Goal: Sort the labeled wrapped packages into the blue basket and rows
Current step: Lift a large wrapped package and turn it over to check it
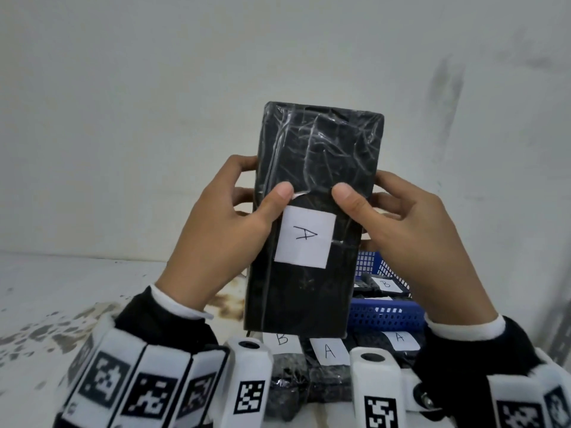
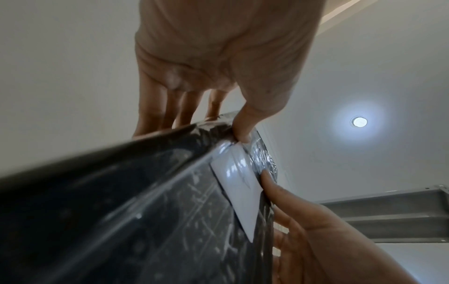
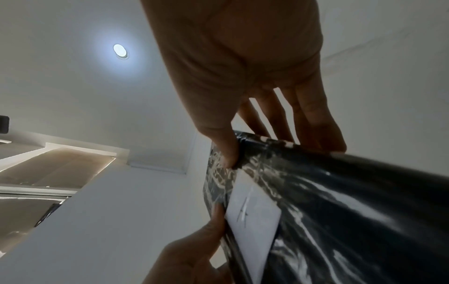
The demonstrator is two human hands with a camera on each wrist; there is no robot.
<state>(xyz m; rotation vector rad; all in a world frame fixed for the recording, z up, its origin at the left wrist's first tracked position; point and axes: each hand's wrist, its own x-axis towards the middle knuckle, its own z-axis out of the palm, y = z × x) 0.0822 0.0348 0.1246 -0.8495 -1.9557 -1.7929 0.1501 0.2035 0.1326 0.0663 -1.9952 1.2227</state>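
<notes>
Left hand (image 1: 222, 230) and right hand (image 1: 398, 223) both grip the black wrapped package (image 1: 312, 217) labelled A by its long edges; it looks rigid, its film slick, so side holds suit

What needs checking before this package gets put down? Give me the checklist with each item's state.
1. Label read: the held package carries a white label marked A. Ok.
2. Grip: left hand and right hand both grip its sides, thumbs on the front. Ok.
3. Basket contents: the blue basket shows a B package, so an A likely belongs in the rows. Cannot tell for sure.
4. Row spot: A labels lie on the table below; free space beside them is hidden. Cannot tell.
5. Wrap intact: wrinkled, no tear visible. Ok.
</notes>
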